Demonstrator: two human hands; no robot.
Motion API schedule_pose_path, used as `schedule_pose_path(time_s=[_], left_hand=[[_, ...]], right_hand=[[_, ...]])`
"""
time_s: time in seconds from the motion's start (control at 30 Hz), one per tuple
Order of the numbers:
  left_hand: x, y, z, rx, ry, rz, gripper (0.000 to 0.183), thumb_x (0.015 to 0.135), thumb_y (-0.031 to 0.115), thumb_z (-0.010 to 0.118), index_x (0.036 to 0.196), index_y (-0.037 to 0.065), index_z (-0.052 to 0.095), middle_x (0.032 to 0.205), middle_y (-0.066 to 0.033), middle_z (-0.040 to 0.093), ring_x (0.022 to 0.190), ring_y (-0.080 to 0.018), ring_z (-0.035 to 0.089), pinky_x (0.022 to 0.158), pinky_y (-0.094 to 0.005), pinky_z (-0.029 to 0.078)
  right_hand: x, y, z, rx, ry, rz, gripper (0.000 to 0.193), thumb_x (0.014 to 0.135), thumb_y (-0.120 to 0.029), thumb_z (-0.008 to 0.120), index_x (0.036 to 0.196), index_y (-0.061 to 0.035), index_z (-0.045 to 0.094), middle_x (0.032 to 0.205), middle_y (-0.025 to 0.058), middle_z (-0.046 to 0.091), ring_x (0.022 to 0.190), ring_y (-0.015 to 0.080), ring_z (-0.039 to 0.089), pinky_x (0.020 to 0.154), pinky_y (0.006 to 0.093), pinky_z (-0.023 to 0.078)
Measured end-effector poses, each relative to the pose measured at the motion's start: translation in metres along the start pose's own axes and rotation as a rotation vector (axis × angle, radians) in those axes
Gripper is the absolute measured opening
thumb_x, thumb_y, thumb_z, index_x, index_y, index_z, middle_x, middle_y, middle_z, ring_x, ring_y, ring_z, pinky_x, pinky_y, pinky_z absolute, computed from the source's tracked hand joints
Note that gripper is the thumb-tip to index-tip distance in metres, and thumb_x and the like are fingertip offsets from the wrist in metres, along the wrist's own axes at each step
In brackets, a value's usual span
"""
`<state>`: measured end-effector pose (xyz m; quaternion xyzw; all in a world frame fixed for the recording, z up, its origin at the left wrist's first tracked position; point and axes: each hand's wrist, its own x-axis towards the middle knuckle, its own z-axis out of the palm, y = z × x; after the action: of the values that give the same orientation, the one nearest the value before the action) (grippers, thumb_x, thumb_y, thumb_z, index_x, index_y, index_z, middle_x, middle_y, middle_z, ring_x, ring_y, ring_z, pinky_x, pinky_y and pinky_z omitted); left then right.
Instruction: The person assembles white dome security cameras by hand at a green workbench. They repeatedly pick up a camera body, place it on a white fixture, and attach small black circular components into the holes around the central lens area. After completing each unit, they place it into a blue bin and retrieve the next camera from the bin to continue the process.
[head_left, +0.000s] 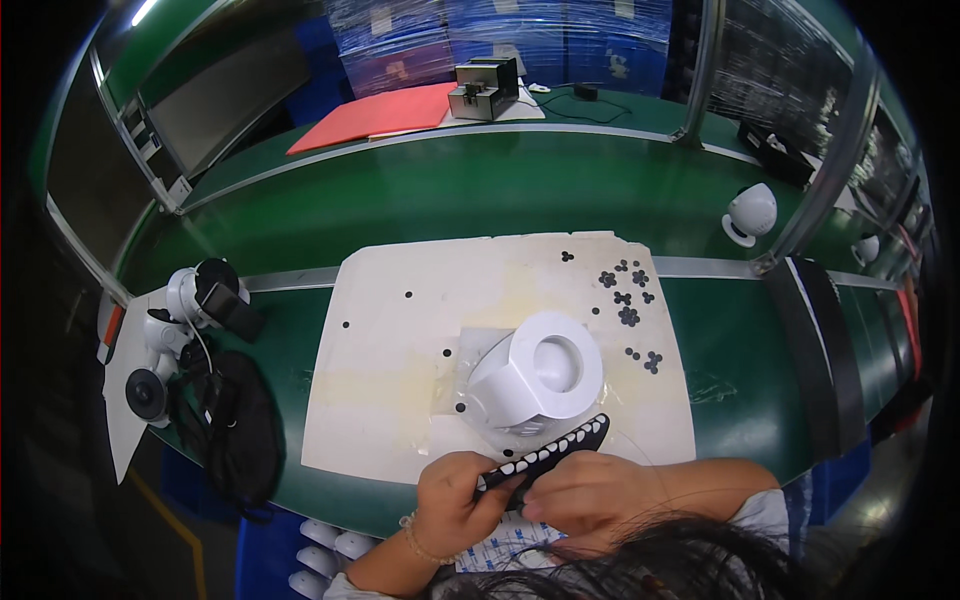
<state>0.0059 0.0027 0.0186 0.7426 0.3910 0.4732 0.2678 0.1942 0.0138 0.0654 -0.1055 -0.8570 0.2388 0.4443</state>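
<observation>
My left hand (455,500) grips the near end of a black strip (560,450) lined with small white pads. My right hand (590,495) touches the strip's lower edge with its fingertips, just above a white sheet of small stickers (500,550). Right behind the strip, a white roll of tape (540,375) lies on a clear plastic wrapper. All of this rests on a white board (400,380) that covers the green table (720,400). Small black dots (628,300) are scattered over the board's far right part.
White round camera units (180,320) with a black cable and pouch (235,420) lie at the left. Another white camera (750,212) sits at the far right. A red folder (375,115) and a small grey machine (485,88) lie on the back bench. White parts (325,555) fill a blue bin below.
</observation>
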Motion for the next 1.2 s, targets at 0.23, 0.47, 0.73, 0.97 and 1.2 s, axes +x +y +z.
schedule_pose_path(time_s=[0.23, 0.47, 0.73, 0.97, 1.2], left_hand=[[0.022, -0.001, 0.007, 0.341, -0.105, 0.272, 0.017, 0.064, 0.013, 0.065, 0.079, 0.007, 0.059, 0.122, -0.0122, 0.048, 0.117, -0.033, 0.039, 0.09, -0.0456, 0.03], [0.002, -0.011, 0.005, 0.396, -0.108, 0.256, 0.02, 0.059, 0.01, 0.058, 0.08, 0.01, 0.059, 0.118, -0.0058, 0.052, 0.115, -0.0279, 0.043, 0.094, -0.0466, 0.028], [-0.003, -0.015, 0.006, 0.389, -0.111, 0.249, 0.023, 0.063, 0.013, 0.058, 0.085, 0.012, 0.059, 0.119, -0.0042, 0.053, 0.116, -0.0257, 0.043, 0.095, -0.047, 0.027], [-0.003, -0.018, 0.009, 0.376, -0.081, 0.259, 0.018, 0.068, 0.015, 0.057, 0.086, 0.012, 0.059, 0.119, -0.0043, 0.053, 0.117, -0.0249, 0.042, 0.095, -0.0469, 0.026], [-0.002, -0.014, 0.005, 0.41, -0.119, 0.238, 0.019, 0.062, 0.013, 0.065, 0.08, 0.012, 0.059, 0.116, -0.0045, 0.053, 0.117, -0.0252, 0.041, 0.095, -0.0469, 0.028]], right_hand=[[0.014, 0.055, -0.043, 0.171, 0.457, 0.449, 0.057, 0.077, 0.008, 0.047, 0.128, -0.0019, 0.022, 0.114, 0.0159, 0.038, 0.078, 0.0118, 0.051, 0.07, 0.0224, 0.042], [0.01, 0.071, -0.044, 0.311, 0.316, 0.527, 0.062, 0.078, 0.008, 0.045, 0.132, -0.003, 0.016, 0.115, 0.0156, 0.039, 0.078, 0.0098, 0.051, 0.07, 0.0224, 0.042], [0.007, 0.074, -0.042, 0.267, 0.337, 0.475, 0.061, 0.078, 0.009, 0.046, 0.131, -0.0028, 0.019, 0.113, 0.0155, 0.041, 0.079, 0.0102, 0.052, 0.067, 0.0211, 0.042], [0.008, 0.071, -0.042, 0.138, 0.294, 0.49, 0.057, 0.078, 0.009, 0.047, 0.129, -0.0033, 0.025, 0.111, 0.015, 0.043, 0.08, 0.0126, 0.053, 0.068, 0.0239, 0.044], [0.008, 0.064, -0.042, -0.644, 0.142, 0.083, 0.052, 0.073, 0.005, 0.055, 0.121, -0.0058, 0.037, 0.094, 0.0079, 0.058, 0.082, 0.0257, 0.055, 0.072, 0.033, 0.044]])
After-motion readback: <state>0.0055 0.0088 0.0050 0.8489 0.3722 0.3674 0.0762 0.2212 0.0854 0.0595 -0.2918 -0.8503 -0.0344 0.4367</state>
